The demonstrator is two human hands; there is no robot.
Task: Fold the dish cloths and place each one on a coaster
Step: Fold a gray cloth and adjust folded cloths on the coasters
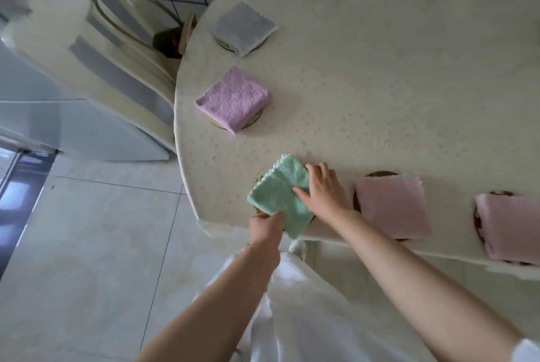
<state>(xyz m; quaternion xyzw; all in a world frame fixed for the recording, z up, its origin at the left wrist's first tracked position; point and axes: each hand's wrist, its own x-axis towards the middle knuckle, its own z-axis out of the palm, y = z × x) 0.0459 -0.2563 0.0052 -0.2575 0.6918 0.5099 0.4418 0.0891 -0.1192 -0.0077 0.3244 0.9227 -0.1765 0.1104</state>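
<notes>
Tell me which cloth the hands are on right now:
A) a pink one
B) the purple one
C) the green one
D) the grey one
C: the right hand lies flat on the green cloth while the left hand grips its near edge; the other cloths lie untouched.

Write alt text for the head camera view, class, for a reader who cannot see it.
Two bare hands, left hand and right hand, settle a folded mint-green dish cloth onto a round coaster at the cream table's near edge. Four other folded cloths already sit on coasters: grey, lilac quilted, and two pink.
</notes>
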